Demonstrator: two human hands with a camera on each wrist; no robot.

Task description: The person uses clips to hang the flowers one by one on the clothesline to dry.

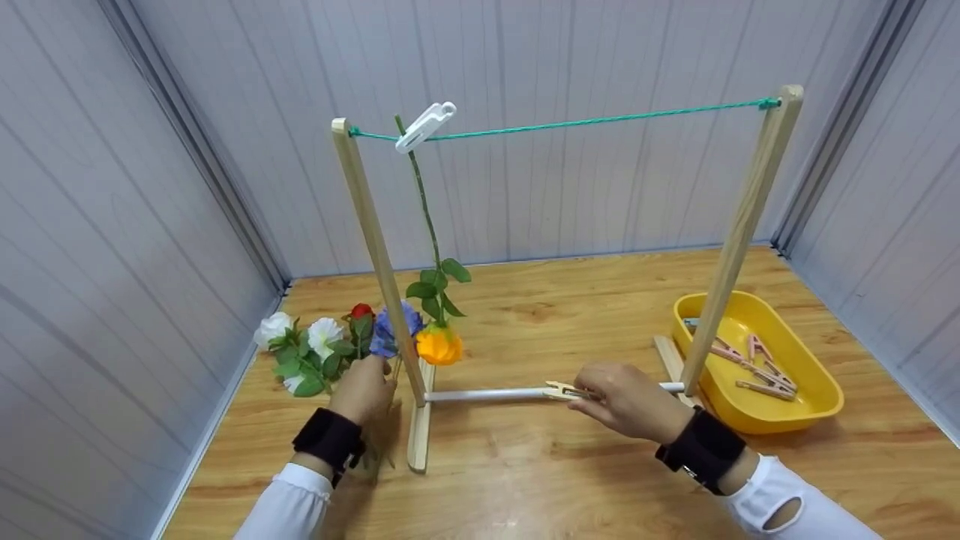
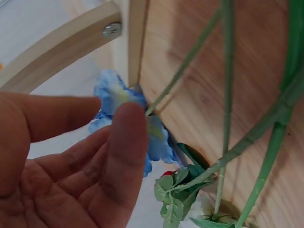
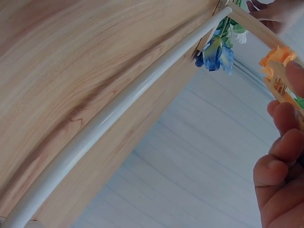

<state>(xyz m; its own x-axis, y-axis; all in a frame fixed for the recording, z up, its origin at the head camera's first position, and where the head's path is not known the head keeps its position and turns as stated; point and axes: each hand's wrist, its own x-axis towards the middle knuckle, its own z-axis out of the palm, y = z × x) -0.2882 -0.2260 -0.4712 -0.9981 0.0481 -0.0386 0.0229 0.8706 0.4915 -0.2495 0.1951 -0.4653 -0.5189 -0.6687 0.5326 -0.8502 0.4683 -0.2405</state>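
A: Left hand (image 1: 365, 390) — position?

B: Low on the table (image 1: 540, 465), just left of the left post (image 1: 375, 247) of the wooden drying frame. Reached into the bunch of artificial flowers (image 1: 311, 349) lying there. Wrist view showed the fingers (image 2: 126, 156) relaxed and slightly curved, touching the blue flower (image 2: 121, 97) beside the post's foot. Grip not closed on anything; green stems (image 2: 228, 95) ran past, untouched.

A: Right hand (image 1: 626, 401)?

B: Just in front of the white bottom rail (image 1: 487, 393), nearer the right post (image 1: 739, 232). Its grip pinched a wooden clothespin (image 1: 564, 390), which pointed left along the rail. Fingertips (image 3: 280, 156) showed curled in the wrist view.

A: Anything on the line?

B: Green cord (image 1: 600, 120) strung between the post tops. One white clothespin (image 1: 425, 126) near the left end held an orange rose (image 1: 439, 346) by its stem, head hanging down close to the table.

A: Other gear?

B: Yellow tray (image 1: 814, 375) at the right post's foot, several wooden clothespins (image 1: 757, 367) inside. Black bands on both wrists, white sleeves.
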